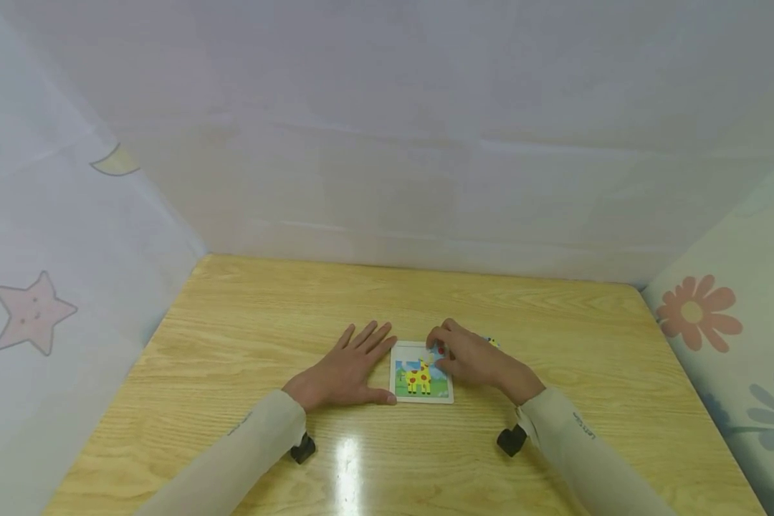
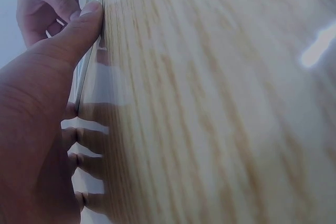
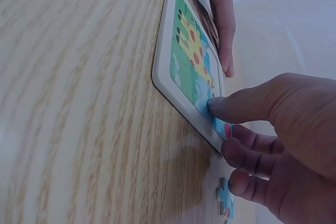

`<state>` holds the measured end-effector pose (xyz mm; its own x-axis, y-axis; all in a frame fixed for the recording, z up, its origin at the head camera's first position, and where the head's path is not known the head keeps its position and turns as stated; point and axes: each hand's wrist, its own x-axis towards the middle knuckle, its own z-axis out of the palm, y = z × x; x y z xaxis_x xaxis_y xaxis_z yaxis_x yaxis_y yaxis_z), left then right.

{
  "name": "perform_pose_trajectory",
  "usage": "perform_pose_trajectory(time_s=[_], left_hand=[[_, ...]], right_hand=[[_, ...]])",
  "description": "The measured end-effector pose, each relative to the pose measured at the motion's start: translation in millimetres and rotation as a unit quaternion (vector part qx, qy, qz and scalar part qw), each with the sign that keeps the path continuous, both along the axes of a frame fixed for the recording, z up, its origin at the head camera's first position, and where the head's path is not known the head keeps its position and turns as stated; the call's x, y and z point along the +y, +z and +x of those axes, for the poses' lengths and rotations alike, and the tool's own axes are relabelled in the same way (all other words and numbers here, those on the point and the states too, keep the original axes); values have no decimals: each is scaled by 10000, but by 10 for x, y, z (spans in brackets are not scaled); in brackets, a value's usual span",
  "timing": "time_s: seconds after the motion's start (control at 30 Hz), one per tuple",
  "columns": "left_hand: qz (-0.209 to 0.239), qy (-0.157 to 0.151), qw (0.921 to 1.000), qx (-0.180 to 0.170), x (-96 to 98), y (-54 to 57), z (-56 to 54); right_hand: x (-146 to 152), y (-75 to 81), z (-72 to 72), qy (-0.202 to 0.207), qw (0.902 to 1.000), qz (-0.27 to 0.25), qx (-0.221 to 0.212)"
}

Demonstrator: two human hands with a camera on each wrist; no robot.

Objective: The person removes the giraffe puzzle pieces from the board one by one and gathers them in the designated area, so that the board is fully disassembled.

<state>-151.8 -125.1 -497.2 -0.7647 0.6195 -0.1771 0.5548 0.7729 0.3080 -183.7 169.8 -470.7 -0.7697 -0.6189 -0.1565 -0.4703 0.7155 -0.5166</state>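
The giraffe puzzle (image 1: 416,381) is lying flat on the counter (image 1: 264,308), partly filled in, and the right hand (image 1: 472,357) looks to be pinching a piece (image 1: 440,350) over its far right corner, though it's mostly covered. The left hand (image 1: 343,374) is splayed, thumb touching the frame (image 3: 163,69). There's a loose piece (image 3: 226,198) just beside the right hand.

Soft, diffuse light is falling over the scene, leaving the cloth wall (image 1: 387,143) greyish and the wooden tabletop (image 1: 361,301) warm yellow. A white glare patch (image 1: 347,473) is washing out the grain near the bottom edge. Both wrist views are looking cooler, hazy and slightly soft; in the left one, dark finger-shaped patches are showing beside the left hand (image 2: 37,103), while a dim shadow is spreading near the right hand (image 3: 304,135).
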Motion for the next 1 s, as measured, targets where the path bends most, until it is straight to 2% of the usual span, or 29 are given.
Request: perform_pose_trajectory(time_s=[0.2,0.33,0.6,1.0], left_hand=[[80,8,10000,-29,-4,7,9],[137,19,9999,-61,-5,-2,3],[116,28,9999,-48,-5,-5,-5],[179,-3,9998,-61,-2,8,1]], right_hand=[[-22,13,21,-203,9998,-28,68],[-10,18,25,-265,9993,-236,126],[-6,77,22,-294,9979,-576,-98],[36,165,69,-267,9982,-509,-189]])
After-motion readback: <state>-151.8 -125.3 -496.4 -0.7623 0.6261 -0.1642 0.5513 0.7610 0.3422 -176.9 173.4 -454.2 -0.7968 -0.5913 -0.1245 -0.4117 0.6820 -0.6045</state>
